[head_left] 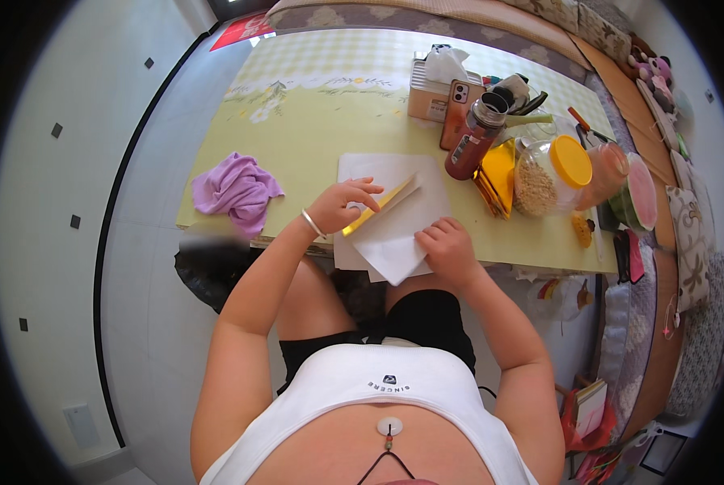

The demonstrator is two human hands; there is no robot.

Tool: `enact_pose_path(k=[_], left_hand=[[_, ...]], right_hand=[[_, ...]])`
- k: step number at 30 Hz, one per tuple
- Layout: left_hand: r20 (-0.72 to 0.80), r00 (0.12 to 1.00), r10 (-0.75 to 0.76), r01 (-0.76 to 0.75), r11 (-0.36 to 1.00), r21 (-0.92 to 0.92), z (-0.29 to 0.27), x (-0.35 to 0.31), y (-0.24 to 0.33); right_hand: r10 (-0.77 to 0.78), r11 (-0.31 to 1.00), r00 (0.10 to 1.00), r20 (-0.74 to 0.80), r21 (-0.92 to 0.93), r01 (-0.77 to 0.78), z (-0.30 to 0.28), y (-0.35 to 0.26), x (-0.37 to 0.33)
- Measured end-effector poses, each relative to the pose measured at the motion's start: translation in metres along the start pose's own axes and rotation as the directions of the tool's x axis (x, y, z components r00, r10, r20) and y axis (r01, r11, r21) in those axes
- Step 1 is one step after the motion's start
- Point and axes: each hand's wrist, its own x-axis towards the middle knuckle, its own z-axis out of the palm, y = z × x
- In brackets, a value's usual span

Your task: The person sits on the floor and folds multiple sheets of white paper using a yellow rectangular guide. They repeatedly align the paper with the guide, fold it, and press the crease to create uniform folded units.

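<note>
In front of me at the table's near edge lies a white sheet of paper (pixel 390 242), turned at an angle over other white sheets (pixel 428 174). A narrow gold, shiny strip (pixel 390 196) slants along its upper left edge, where the paper looks folded or lifted. My left hand (pixel 343 205), with a white bangle at the wrist, is over the strip's lower end, fingers apart; whether they touch it I cannot tell. My right hand (pixel 449 249) has its fingers curled on the sheet's right edge; the thumb is hidden.
A crumpled purple cloth (pixel 234 191) lies on the left of the table (pixel 297 137). To the right stand a dark red bottle (pixel 477 137), a phone (pixel 456 113), a tissue box (pixel 428 95), gold sheets (pixel 498 174), a yellow-lidded jar (pixel 536 184) and a cut watermelon (pixel 638 194).
</note>
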Motion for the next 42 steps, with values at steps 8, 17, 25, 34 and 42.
enact_pose_path(k=[8,17,25,34,42], left_hand=[[-0.004,0.997,0.075,-0.060,0.824,0.563,0.053,-0.034,0.071],[-0.098,0.995,0.007,0.039,0.889,0.456,0.042,-0.034,0.033],[-0.424,0.884,-0.195,0.332,0.901,0.279,0.043,-0.012,0.011],[-0.447,0.875,0.189,0.171,0.742,0.648,0.058,-0.002,0.025],[0.001,0.997,0.071,-0.051,0.702,0.710,0.086,-0.018,0.033]], right_hand=[[0.203,0.978,0.968,0.148,-0.081,-0.193,0.012,-0.045,0.016],[0.278,0.835,0.885,0.374,0.362,-0.415,-0.002,0.002,0.025],[0.689,0.597,0.695,0.208,0.382,-0.706,0.010,0.038,0.015],[0.641,0.767,0.763,-0.086,0.127,-0.629,0.041,0.030,0.005],[0.631,0.775,0.766,-0.126,0.142,-0.615,0.045,0.032,0.002]])
